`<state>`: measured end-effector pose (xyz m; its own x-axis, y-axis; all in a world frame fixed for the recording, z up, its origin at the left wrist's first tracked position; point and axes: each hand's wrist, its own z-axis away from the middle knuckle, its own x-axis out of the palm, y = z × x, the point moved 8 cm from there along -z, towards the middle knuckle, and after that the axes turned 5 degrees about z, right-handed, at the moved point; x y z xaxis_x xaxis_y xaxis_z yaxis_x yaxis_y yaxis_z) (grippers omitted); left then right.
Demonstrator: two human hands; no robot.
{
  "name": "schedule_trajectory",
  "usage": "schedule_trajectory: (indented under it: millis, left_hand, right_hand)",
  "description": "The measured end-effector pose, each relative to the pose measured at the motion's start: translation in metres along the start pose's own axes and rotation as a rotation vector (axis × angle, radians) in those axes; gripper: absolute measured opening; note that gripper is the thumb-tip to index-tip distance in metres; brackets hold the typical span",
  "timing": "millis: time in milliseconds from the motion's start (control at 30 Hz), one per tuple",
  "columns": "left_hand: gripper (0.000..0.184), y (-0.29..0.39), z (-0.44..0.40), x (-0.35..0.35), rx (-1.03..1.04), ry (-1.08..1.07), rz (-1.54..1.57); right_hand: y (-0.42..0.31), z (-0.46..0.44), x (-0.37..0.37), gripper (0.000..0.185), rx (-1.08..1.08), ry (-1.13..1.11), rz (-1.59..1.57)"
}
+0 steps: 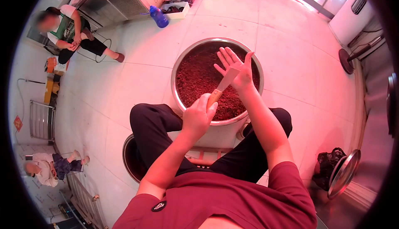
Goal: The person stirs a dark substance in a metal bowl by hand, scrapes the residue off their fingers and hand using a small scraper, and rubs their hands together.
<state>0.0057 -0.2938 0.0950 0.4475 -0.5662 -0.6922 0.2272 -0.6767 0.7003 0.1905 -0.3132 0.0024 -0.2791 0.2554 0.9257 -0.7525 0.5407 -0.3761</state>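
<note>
My left hand (197, 116) is closed round the wooden handle (214, 98) of a scraper. Its flat metal blade (228, 79) points up and to the right, overlapping the heel of my right palm; I cannot tell whether it touches. My right hand (235, 68) is turned palm up with fingers spread and thumb out, holding nothing. Below both hands stands a wide metal basin (176, 91) between my knees and the floor beyond. Dark red, crumbly bits (195, 77) fill much of it, and its far part looks darker and smoother.
A dark round container (132, 158) stands by my left leg. Farther off are a blue jug (159, 17), a white box (178, 12), a round metal lid (345, 174) beside a black bag (326, 166), and a stand base (346, 61). Two people (68, 33) sit at the left.
</note>
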Motion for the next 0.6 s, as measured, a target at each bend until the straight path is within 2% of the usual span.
schedule_trajectory:
  millis: [167, 333, 600]
  left_hand:
    - [0.024, -0.014, -0.001, 0.01, -0.091, -0.039, -0.079]
    - [0.025, -0.019, -0.017, 0.006, -0.073, 0.027, -0.104]
    - [0.026, -0.029, -0.032, 0.009, -0.098, 0.057, -0.068]
  right_hand:
    - [0.005, 0.002, 0.006, 0.1, 0.036, -0.04, 0.016]
    - [0.012, 0.002, 0.005, 0.1, 0.054, -0.071, -0.033]
    - [0.013, 0.003, 0.01, 0.088, 0.048, -0.107, -0.196]
